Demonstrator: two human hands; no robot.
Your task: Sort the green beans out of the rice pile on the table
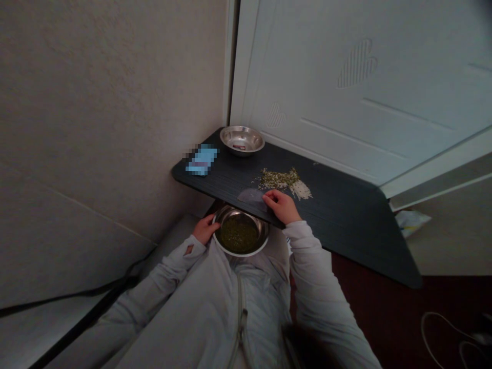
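Pinching a translucent sheet point(250, 195), right hand point(283, 207) sits between table edge point(357, 255) and grains point(279, 179).

Steel bowl point(264, 236) faces up below frame centre, green grains point(239, 234) inside; thin see-through plastic piece point(250, 196) mid-frame.

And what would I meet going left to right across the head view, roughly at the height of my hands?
Beige wall → left hand → metal bowl with green contents → right hand → white packet beyond the dark tabletop.
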